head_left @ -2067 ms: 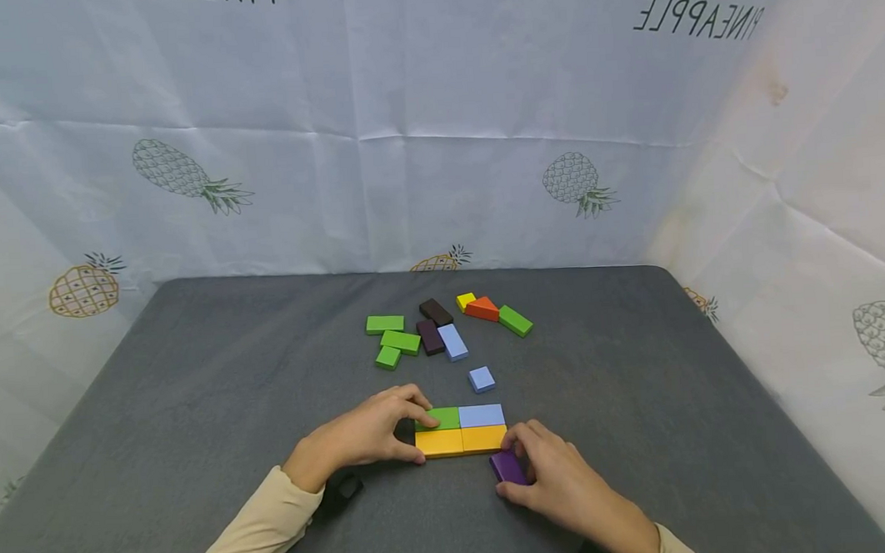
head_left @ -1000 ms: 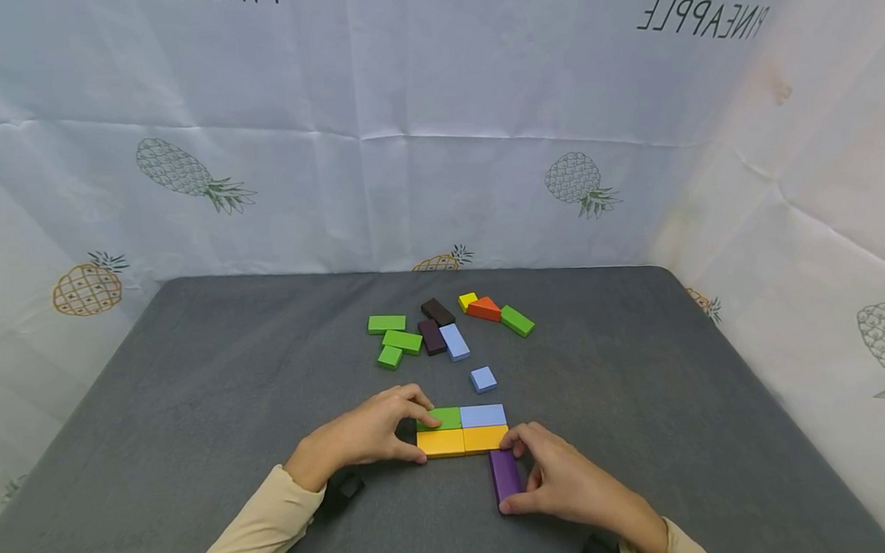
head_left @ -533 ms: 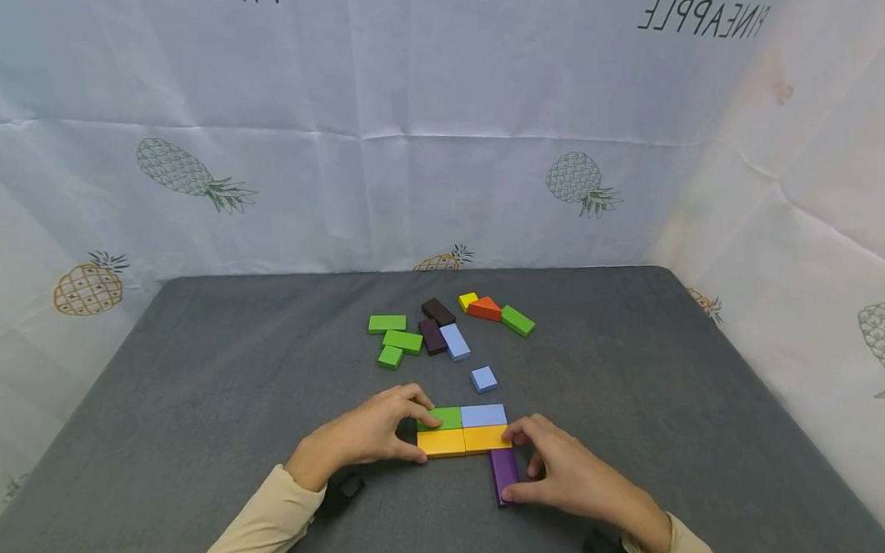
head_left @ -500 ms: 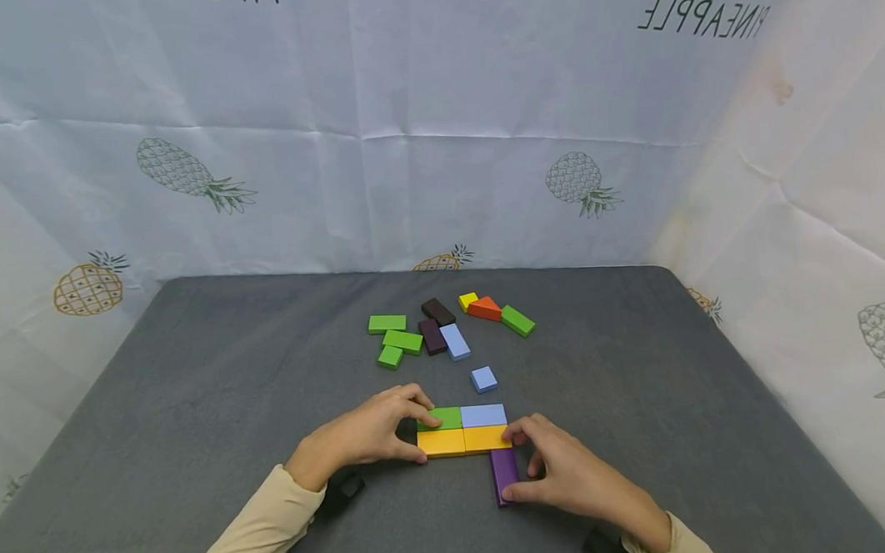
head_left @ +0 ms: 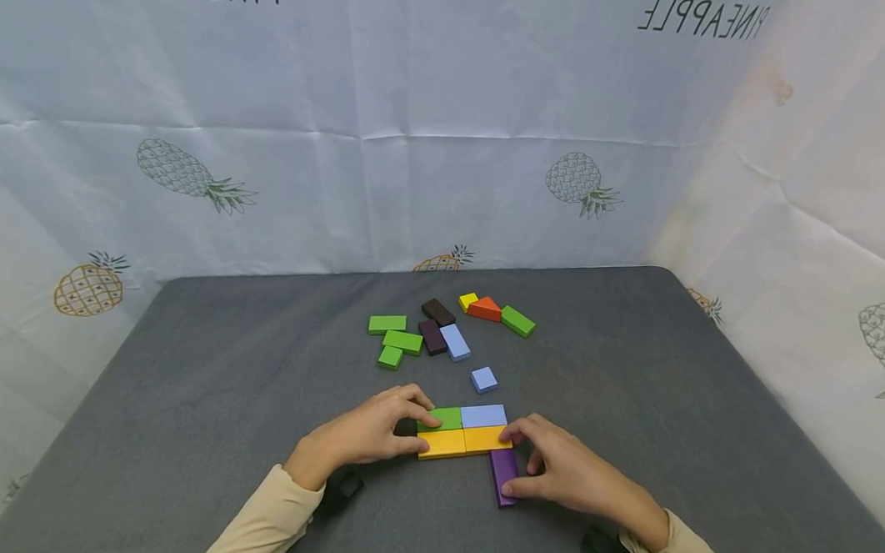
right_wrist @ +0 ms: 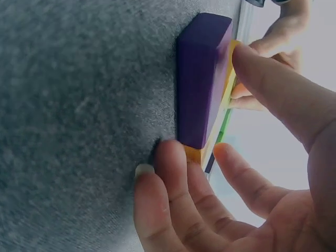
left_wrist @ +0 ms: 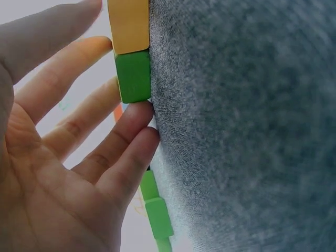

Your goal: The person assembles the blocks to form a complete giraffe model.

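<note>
Four flat blocks lie together in a rectangle in the head view: a green block (head_left: 450, 416) and a light blue block (head_left: 483, 415) behind, a left yellow block (head_left: 445, 446) and a right yellow block (head_left: 483, 440) in front. Below the right yellow one, a purple block (head_left: 503, 468) points toward the person. My left hand (head_left: 371, 428) rests at the rectangle's left end, index finger on the green block, thumb on the left yellow one. My right hand (head_left: 568, 464) has a fingertip on the right yellow block and its thumb on the purple block; its fingers are spread.
Behind the rectangle lies a small light blue block (head_left: 484, 379). Farther back are several loose green blocks (head_left: 402, 342), two dark blocks (head_left: 432, 337), a longer light blue block (head_left: 455, 342), an orange triangle (head_left: 485, 308) and a small yellow block (head_left: 468, 301) on the grey table (head_left: 229, 363).
The purple block went from slanted in my right hand to lying straight against the right yellow block. My right hand's grip on it loosened. My left thumb moved up onto the left yellow block.
</note>
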A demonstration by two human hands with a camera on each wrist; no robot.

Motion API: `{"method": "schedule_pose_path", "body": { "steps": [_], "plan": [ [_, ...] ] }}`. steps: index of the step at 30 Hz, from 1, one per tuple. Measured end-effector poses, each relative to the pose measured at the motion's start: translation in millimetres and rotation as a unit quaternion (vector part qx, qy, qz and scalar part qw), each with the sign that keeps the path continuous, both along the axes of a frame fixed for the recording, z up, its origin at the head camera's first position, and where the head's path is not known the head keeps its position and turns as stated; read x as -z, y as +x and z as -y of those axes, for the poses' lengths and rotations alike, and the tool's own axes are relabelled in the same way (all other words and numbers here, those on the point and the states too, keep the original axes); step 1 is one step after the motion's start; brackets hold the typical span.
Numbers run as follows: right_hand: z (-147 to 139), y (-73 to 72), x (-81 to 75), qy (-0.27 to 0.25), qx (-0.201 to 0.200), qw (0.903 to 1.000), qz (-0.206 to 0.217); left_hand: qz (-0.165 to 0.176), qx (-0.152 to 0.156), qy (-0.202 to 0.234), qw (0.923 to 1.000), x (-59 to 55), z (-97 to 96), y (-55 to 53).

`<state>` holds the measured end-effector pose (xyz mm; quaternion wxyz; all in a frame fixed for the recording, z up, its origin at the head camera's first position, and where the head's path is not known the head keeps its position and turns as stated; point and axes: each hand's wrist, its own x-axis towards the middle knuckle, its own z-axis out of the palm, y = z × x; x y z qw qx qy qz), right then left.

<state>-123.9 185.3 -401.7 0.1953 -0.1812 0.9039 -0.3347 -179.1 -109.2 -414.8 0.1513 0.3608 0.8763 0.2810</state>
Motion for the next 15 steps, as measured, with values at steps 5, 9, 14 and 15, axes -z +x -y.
{"method": "schedule_pose_path", "body": {
  "steps": [5, 9, 14, 15],
  "plan": [
    [3, -3.8, -2.5, 0.017, 0.013, 0.9990, -0.040, -0.007, 0.005, -0.001, 1.0000, 0.0, 1.0, -1.1],
    [4, -9.4, -3.3, 0.011, 0.006, 0.9962, -0.086, -0.010, 0.007, 0.001, 0.9999, 0.6, 1.3, -1.5],
    [8, -19.6, -4.5, 0.001, 0.011, 0.9942, -0.107, -0.012, 0.007, 0.001, 0.9999, 1.0, 1.3, -1.0],
    [9, -21.8, -4.5, -0.002, 0.010, 0.9937, -0.112, -0.010, 0.006, 0.000, 0.9999, 1.0, 1.3, -1.0]
  ]
}}
